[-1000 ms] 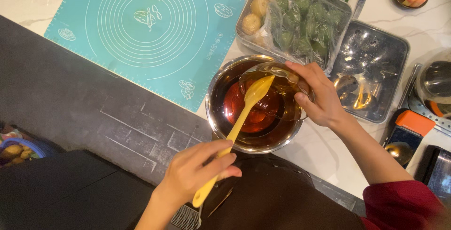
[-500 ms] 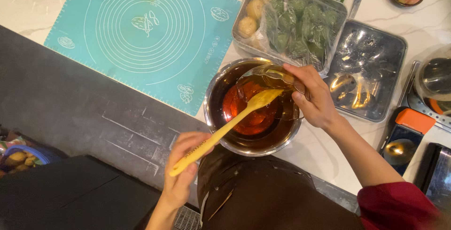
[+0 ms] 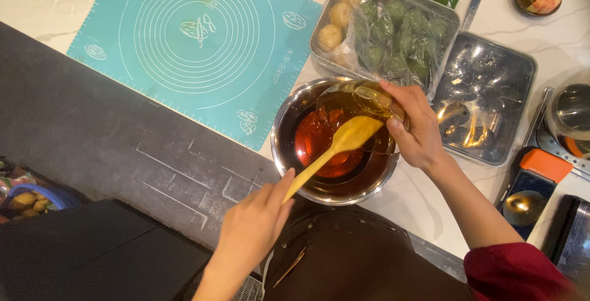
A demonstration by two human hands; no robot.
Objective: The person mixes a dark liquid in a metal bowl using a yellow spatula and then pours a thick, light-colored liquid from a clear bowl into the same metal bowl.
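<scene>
Left hand clenched on yellow spatula, blade inside steel bowl of red-brown liquid; right hand at 3 o'clock grasping tilted glass container over it.

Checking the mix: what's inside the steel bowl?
The steel bowl holds dark reddish syrup and the yellow spatula blade. The tilted glass bowl covers the far side.

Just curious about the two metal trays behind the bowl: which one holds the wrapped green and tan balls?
The far tray, beside the teal mat. It holds green and tan balls under clear wrap. The other tray, further right, holds only crumpled clear film.
</scene>
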